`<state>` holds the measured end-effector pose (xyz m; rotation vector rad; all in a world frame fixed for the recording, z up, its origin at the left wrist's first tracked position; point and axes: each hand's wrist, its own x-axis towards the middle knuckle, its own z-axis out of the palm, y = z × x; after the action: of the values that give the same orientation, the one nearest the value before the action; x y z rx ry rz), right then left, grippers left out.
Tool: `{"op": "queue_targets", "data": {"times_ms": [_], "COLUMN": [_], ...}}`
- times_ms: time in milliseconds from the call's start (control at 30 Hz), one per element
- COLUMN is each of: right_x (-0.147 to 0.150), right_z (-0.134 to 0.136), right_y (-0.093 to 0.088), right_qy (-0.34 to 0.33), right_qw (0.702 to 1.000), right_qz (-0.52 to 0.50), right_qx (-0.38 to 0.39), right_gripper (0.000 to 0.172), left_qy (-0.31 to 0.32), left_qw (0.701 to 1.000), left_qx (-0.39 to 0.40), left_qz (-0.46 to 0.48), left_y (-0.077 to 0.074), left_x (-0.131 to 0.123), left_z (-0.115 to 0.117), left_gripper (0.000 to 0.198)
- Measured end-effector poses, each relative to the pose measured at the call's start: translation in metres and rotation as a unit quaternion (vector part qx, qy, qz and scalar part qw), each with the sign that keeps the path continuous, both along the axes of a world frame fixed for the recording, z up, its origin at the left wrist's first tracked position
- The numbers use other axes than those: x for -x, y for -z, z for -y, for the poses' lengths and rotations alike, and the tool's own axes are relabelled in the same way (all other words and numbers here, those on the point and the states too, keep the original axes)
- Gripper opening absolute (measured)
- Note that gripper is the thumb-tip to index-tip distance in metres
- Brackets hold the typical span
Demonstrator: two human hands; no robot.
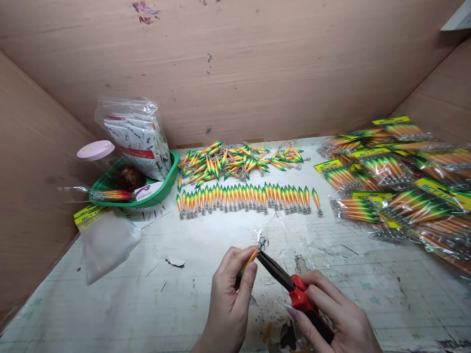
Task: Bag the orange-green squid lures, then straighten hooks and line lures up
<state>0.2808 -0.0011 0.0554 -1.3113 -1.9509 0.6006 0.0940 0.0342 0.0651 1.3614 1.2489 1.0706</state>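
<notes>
Your left hand pinches a partly hidden lure, your right hand clasps pliers, with tabletop reaching the left wall

The one view looks from the person's head, forward and down across the worktop to the back wall, catching side walls at both edges. The left hand and right hand sit nearest, low in view; the far right seems slightly blurred.

A small workshop; pliers, lined-up lures and filled packets show it.
</notes>
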Motion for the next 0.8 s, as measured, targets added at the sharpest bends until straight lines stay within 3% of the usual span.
{"op": "queue_targets", "data": {"times_ms": [300,533,667,800], "right_x": [-0.003,-0.009,-0.013,-0.013], "right_z": [-0.002,-0.004,-0.005,-0.005], "right_y": [-0.006,-0.011,-0.01,-0.004], "right_qy": [-0.019,-0.058,-0.067,-0.074], "right_qw": [0.999,0.997,0.996,0.996], "right_qz": [-0.012,-0.006,0.009,-0.005], "right_qx": [0.032,0.049,0.051,0.044], "right_gripper": [0.009,0.011,0.011,0.017], "left_qy": [-0.049,-0.047,-0.03,-0.009], "left_qw": [0.977,0.944,0.947,0.973], "left_qx": [-0.17,-0.269,-0.268,-0.194], "left_qz": [-0.119,-0.184,-0.173,-0.121], "left_y": [0.004,0.015,0.018,0.016], "left_x": [0.0,0.0,0.0,0.003], "left_z": [0.002,0.006,0.006,0.004], "left_gripper": [0.038,0.058,0.055,0.037]}}
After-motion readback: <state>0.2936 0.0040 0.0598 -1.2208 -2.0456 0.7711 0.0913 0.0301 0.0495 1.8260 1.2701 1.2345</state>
